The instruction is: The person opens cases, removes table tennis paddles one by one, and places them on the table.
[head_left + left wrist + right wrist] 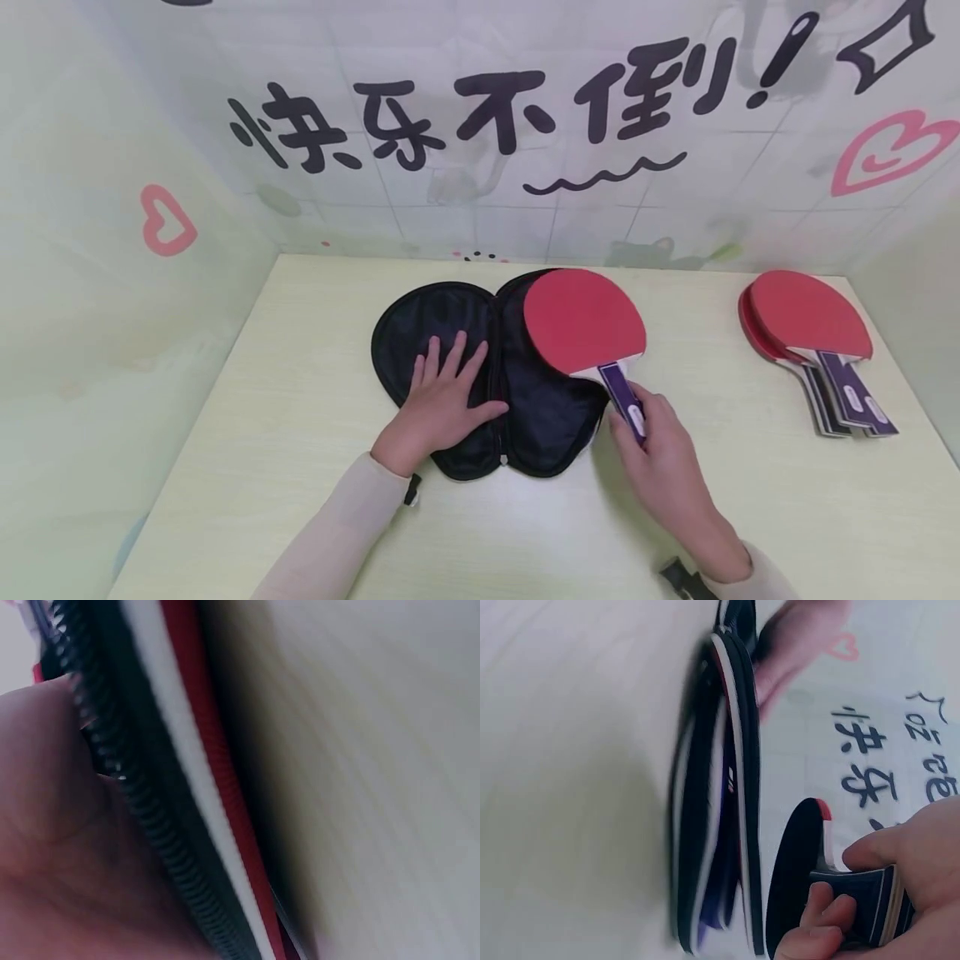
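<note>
An unzipped black paddle case [450, 304] lies spread in two halves on the table. My left hand [442, 404] rests on its left half with straight, spread fingers; the case's zipper teeth [161, 840] run beside that hand in the left wrist view. With my right hand [663, 467] I grip a red table tennis paddle [585, 321] by its purple handle [621, 400]. The blade, red face up, overlaps the upper part of the case's right half. In the right wrist view fingers curl round the handle, and the paddle's black underside [795, 877] shows beside the case.
Several more paddles [813, 317] lie stacked at the table's right, red faces up, handles toward me. Behind the pale table [300, 467] stands a printed backdrop [465, 225] with black characters, and further panels close off the left and right sides.
</note>
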Demonstrator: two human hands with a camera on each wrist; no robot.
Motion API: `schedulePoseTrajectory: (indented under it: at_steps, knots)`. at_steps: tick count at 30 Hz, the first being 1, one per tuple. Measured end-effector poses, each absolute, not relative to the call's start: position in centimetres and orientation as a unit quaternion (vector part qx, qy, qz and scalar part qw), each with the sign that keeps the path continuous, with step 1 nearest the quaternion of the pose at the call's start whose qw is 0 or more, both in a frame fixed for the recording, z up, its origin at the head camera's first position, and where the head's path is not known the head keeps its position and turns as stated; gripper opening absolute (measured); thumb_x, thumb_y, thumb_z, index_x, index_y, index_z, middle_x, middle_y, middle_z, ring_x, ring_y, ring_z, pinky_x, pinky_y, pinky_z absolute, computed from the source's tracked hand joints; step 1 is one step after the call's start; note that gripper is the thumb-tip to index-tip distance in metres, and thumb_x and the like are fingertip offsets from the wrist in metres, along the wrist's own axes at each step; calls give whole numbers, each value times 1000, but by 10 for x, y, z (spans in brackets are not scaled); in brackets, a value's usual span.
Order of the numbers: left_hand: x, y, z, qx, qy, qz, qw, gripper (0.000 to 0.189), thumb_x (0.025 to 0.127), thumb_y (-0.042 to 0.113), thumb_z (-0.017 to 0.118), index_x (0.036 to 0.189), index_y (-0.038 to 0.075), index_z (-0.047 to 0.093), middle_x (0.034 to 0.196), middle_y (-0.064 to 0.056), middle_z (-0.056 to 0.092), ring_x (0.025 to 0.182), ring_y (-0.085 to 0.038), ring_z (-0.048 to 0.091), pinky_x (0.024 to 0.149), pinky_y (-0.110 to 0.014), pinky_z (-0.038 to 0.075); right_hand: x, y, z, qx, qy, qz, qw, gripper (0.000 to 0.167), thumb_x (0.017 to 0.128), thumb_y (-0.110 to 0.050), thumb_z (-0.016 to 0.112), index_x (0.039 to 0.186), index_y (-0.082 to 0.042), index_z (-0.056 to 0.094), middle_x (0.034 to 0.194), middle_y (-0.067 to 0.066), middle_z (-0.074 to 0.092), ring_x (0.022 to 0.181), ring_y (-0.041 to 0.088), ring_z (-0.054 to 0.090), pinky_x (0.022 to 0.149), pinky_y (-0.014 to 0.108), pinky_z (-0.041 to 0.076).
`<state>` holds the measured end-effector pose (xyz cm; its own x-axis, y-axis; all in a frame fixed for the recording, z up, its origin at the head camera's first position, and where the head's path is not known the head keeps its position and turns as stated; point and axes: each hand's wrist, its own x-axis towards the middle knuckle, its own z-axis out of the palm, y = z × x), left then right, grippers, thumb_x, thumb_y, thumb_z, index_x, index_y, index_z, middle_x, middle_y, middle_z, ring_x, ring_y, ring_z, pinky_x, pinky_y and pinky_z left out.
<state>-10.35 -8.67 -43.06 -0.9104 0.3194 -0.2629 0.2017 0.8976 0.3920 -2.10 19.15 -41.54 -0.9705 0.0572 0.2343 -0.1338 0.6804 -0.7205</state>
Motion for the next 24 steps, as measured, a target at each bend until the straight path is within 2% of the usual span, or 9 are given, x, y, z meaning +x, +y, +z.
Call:
schedulePoseTrajectory:
  at_steps: [3, 6, 10, 13, 17, 20, 22, 24]
  knots:
    - [-105, -85, -431, 137, 960, 179, 163, 93, 93, 71, 54, 165, 28, 13, 174, -7, -4, 158, -45, -16, 127, -65, -2, -20, 207, -406, -2, -901, 408, 148, 43, 97, -5, 65, 138, 4, 56, 88, 9, 56, 60, 0, 43, 47, 21, 40]
    - [-105, -85, -432, 136, 961, 177, 164, 93, 93, 71, 53, 165, 28, 13, 174, -7, -5, 158, -44, -16, 127, -65, -2, -26, 230, -395, -48, -906, 386, 167, 45, 99, -9, 63, 141, 4, 54, 90, 13, 58, 62, 5, 46, 49, 21, 41]
    - [-105, -86, -433, 135, 962, 173, 163, 93, 93, 71, 53, 165, 28, 13, 174, -7, -5, 158, -45, -16, 127, -65, -2, -39, 274, -385, -129, -912, 347, 174, 47, 101, -16, 58, 142, 6, 53, 106, 24, 62, 76, 16, 49, 60, 24, 38]
    - [-105, -87, -433, 136, 962, 173, 162, 93, 93, 71, 53, 165, 28, 13, 174, -7, -4, 158, -45, -15, 127, -65, -2, -48, 311, -381, -175, -915, 325, 160, 45, 101, -18, 52, 135, 11, 57, 100, 25, 61, 72, 18, 47, 58, 27, 35]
    - [-105, -86, -434, 142, 961, 174, 161, 93, 93, 72, 52, 165, 28, 12, 174, -7, -4, 158, -45, -15, 127, -65, -2, -54, 353, -380, -221, -927, 282, 109, 39, 101, -20, 42, 112, 13, 58, 79, 17, 51, 51, 15, 41, 43, 30, 34]
    - [-106, -85, -434, 143, 961, 174, 160, 94, 93, 72, 52, 165, 27, 12, 174, -8, -4, 158, -45, -16, 127, -65, -2, -61, 371, -382, -249, -929, 260, 81, 40, 101, -22, 37, 107, 14, 54, 72, 15, 48, 48, 18, 41, 42, 31, 34]
    - [-106, -86, -435, 140, 962, 173, 161, 94, 93, 72, 52, 165, 28, 12, 174, -7, -5, 158, -45, -16, 127, -65, -2, -66, 378, -385, -264, -927, 258, 70, 44, 102, -24, 34, 111, 14, 54, 70, 13, 47, 48, 18, 42, 42, 32, 35]
    - [-106, -86, -435, 138, 962, 171, 161, 94, 93, 72, 52, 165, 28, 12, 174, -7, -5, 158, -45, -15, 127, -65, -2, -70, 383, -389, -274, -923, 262, 66, 43, 102, -25, 33, 108, 12, 54, 67, 11, 46, 48, 19, 42, 42, 33, 34]
